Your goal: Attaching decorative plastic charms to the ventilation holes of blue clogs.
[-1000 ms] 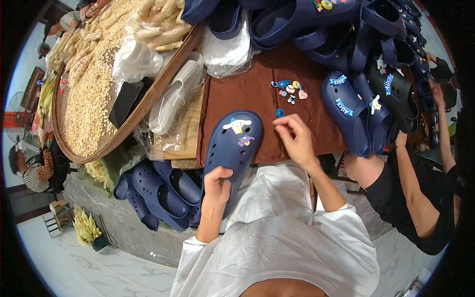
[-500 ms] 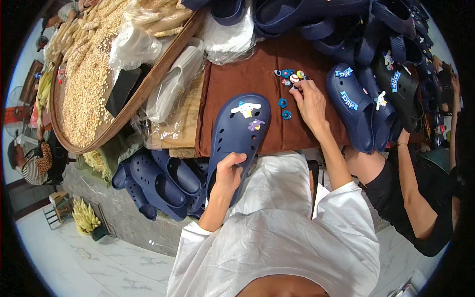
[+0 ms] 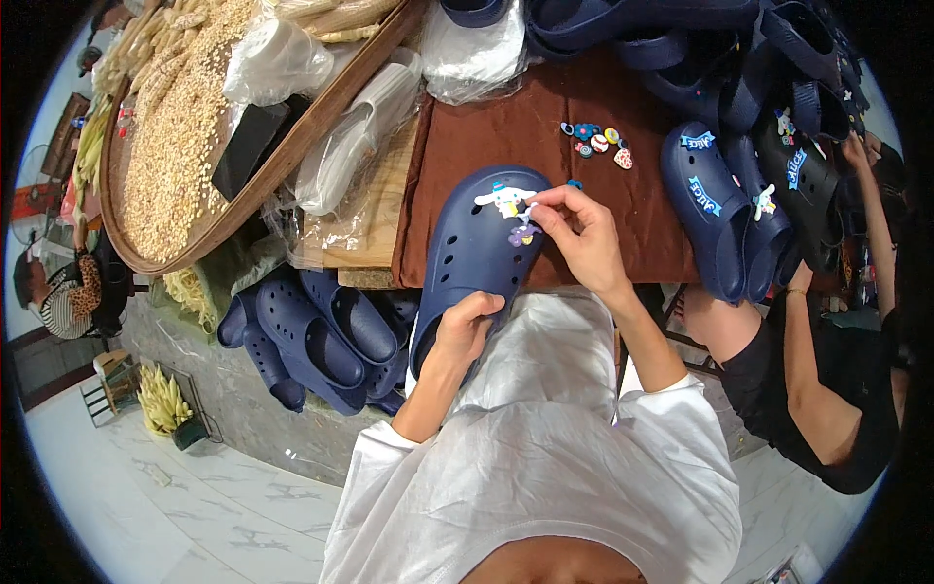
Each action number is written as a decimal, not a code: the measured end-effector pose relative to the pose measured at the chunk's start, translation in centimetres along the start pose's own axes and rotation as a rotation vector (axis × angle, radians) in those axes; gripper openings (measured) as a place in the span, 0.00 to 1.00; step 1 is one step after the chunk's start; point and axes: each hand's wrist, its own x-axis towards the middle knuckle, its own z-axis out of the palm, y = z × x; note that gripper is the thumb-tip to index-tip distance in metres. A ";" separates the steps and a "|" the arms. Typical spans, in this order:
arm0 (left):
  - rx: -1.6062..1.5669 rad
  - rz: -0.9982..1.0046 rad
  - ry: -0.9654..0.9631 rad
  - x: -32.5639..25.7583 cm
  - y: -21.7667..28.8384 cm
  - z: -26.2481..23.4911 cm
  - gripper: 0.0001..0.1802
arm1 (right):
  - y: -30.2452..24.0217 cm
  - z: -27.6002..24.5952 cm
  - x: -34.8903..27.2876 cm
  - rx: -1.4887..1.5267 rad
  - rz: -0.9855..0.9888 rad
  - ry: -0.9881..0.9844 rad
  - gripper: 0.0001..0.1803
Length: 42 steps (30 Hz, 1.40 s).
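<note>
My left hand (image 3: 465,326) grips the heel end of a navy clog (image 3: 462,258), thumb on top, its toe pointing away from me. On its toe sit a white long-eared character charm (image 3: 505,198) and a purple charm (image 3: 523,236). My right hand (image 3: 592,243) is closed in a pinch at the toe's right side. A small pale shoe charm (image 3: 526,213) shows at the fingertips, between the other two; its shape is too small to tell. Behind that hand, a blue flower charm (image 3: 575,184) is mostly hidden. Several loose charms (image 3: 599,143) lie farther back on the brown cloth (image 3: 467,146).
To the right stand decorated navy clogs (image 3: 715,238) and a black clog (image 3: 812,209), beside a person's arm (image 3: 815,389). A woven tray (image 3: 292,165) of corn kernels is at the left, near a wrapped white shoe (image 3: 355,141). More navy clogs (image 3: 306,336) sit below the table.
My right hand has come from the loose charms to the clog's toe, a small charm in its fingertips. The clog has shifted slightly right and away from me.
</note>
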 end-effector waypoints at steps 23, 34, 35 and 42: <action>0.105 -0.053 -0.036 0.3 0.0 -0.9 0.03 | 2.6 -0.8 1.2 0.091 0.104 -0.046 0.28; 0.022 -0.031 0.050 -0.3 -0.1 0.6 0.03 | -2.0 -0.2 -2.6 -0.260 -0.080 0.095 0.14; 0.003 -0.042 0.045 -0.5 0.1 1.1 0.04 | -1.9 0.1 -2.5 -0.289 -0.108 0.118 0.13; 0.017 -0.034 0.044 -0.4 -0.7 -0.1 0.03 | -0.9 0.0 -0.5 -0.356 -0.234 0.056 0.08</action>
